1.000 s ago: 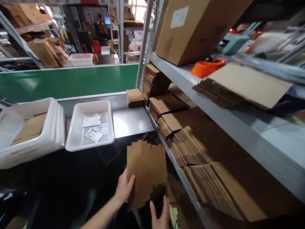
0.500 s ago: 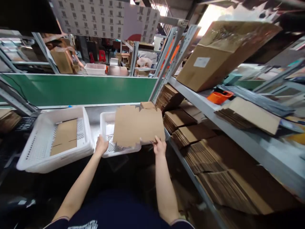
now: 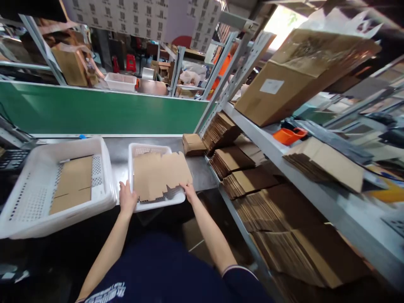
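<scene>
Far left of the frame, a large white perforated tray (image 3: 38,210) sits on the steel desk (image 3: 176,168), and a flat piece of cardboard (image 3: 73,183) lies inside it. Above it, across the upper left, runs a green conveyor belt (image 3: 94,111).

Just right of that tray, the left hand (image 3: 127,198) rests on the near left corner of a smaller white tray (image 3: 148,148), fingers (image 3: 123,187) curled over the rim and gripping it. Lying across this smaller tray, at centre frame, is the flattened carton blank (image 3: 159,174), its notched flaps pointing toward the person and its right edge overhanging the tray's rim.

A little further right, the right hand (image 3: 189,192) meets the blank's near right corner; its fingers (image 3: 185,186) pinch the cardboard edge there, thumb and forefinger closed on it. Both bare forearms run down to dark blue sleeves at the bottom of the frame.

Behind the right hand, a small folded brown box (image 3: 193,144) sits on the desk. Right of that, stacks of flattened cartons (image 3: 240,162) fill the lower shelf, and on the upper shelf at the right stands a big cardboard box (image 3: 293,80) beside an orange tape dispenser (image 3: 288,135).
</scene>
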The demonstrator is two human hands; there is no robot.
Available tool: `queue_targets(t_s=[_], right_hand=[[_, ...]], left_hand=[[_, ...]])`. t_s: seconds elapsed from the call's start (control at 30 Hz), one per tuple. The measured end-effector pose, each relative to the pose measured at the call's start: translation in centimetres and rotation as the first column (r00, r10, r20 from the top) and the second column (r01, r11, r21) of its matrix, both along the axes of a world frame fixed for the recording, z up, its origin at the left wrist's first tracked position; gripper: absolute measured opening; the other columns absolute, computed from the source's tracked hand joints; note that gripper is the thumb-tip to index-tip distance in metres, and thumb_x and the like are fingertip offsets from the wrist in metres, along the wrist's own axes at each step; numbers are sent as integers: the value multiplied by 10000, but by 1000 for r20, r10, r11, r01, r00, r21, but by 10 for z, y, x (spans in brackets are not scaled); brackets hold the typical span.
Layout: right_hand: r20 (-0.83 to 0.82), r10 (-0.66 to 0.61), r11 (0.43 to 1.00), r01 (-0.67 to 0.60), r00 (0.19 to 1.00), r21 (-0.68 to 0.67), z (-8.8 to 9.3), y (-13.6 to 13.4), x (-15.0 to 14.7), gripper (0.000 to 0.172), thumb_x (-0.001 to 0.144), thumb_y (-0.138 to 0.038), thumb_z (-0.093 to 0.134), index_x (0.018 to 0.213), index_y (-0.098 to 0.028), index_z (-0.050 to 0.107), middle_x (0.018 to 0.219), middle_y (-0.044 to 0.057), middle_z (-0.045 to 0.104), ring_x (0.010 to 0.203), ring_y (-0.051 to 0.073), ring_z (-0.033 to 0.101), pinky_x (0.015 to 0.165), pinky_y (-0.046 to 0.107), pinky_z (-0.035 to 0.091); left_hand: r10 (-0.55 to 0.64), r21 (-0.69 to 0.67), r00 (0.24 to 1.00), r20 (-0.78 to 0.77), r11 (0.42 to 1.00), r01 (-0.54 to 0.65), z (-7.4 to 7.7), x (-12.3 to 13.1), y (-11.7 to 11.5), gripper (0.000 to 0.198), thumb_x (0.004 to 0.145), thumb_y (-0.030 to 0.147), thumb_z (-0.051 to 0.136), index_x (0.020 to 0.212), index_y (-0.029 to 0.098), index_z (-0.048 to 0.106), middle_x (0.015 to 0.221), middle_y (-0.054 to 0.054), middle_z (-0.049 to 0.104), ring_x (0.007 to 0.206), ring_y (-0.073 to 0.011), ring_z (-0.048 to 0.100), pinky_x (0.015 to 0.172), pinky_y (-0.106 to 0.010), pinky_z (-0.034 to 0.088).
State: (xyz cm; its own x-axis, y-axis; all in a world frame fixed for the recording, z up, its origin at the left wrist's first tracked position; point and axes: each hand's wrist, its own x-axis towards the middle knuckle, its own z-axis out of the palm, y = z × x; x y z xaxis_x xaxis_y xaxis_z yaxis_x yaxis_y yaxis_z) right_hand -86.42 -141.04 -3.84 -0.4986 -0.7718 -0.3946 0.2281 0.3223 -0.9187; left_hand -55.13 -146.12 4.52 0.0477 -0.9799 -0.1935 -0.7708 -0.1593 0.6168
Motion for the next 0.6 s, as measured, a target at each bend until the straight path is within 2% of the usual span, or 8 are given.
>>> queue_targets(t_s=[0.1, 0.2, 0.27, 0.33, 0.4, 0.47, 0.53, 0.6], right_hand=[[9, -42, 997, 43, 999, -64, 1, -3, 3, 286, 876, -394, 879, 916, -159, 721, 920, 27, 779, 897, 184, 747, 939, 399, 623], [22, -47, 991, 49, 999, -126, 12, -3, 8, 452, 686, -548, 923, 876, -186, 729, 876, 56, 795, 914, 249, 756, 931, 442, 623], [29, -17, 983, 22, 999, -181, 28, -1, 10, 561, 600, -644, 912, 895, -197, 746, 897, 83, 812, 959, 294, 766, 942, 463, 625], [23, 25, 968, -19, 999, -249, 53, -1, 12, 631, 594, -691, 901, 959, -195, 764, 978, 105, 827, 1055, 319, 768, 1003, 473, 617], [3, 57, 946, -53, 998, -319, 85, -4, 15, 676, 633, -692, 912, 1072, -195, 777, 1109, 116, 828, 1186, 323, 744, 1103, 473, 586], [-107, 86, 904, -123, 991, -410, 120, -10, 22, 745, 699, -687, 916, 1244, -202, 765, 1322, 130, 782, 1351, 322, 675, 1231, 485, 506], [-271, 136, 838, -257, 953, -481, 149, -16, 32, 879, 758, -716, 893, 1451, -216, 689, 1570, 137, 644, 1527, 324, 543, 1339, 503, 384], [-371, 221, 780, -392, 902, -489, 165, -20, 43, 1042, 801, -754, 856, 1644, -238, 525, 1725, 127, 481, 1639, 320, 402, 1385, 522, 293]], left_hand=[[10, -50, 1000, -20, 999, -11, 13, -11, 6, 731, 929, 20, 559, 1644, -67, 431, 1780, -351, 209, 1653, -471, 297, 1346, -566, 316], [32, -78, 967, -251, 996, -53, 30, -15, 10, 770, 831, -24, 546, 1599, 25, 525, 1721, -249, 441, 1609, -356, 440, 1335, -459, 379], [49, -75, 882, -469, 993, -95, 47, -10, 8, 825, 723, -15, 549, 1540, 97, 588, 1597, -164, 619, 1482, -282, 601, 1260, -380, 484], [94, -53, 778, -621, 985, -161, 70, 2, 2, 838, 606, 40, 592, 1437, 134, 654, 1423, -105, 745, 1331, -267, 706, 1144, -347, 582], [165, -9, 693, -702, 971, -240, 100, 23, -8, 812, 514, 103, 665, 1323, 162, 698, 1218, -45, 812, 1177, -269, 759, 974, -319, 654], [248, 67, 631, -735, 953, -296, 133, 54, -17, 775, 431, 140, 741, 1204, 181, 710, 994, 21, 822, 998, -245, 775, 763, -259, 654], [304, 119, 639, -706, 941, -316, 167, 92, -22, 711, 369, 156, 803, 1071, 199, 694, 862, 65, 803, 883, -224, 764, 642, -230, 621], [313, 126, 706, -635, 944, -305, 197, 135, -20, 709, 327, 140, 854, 1010, 216, 679, 815, 91, 795, 818, -214, 756, 621, -255, 629]])
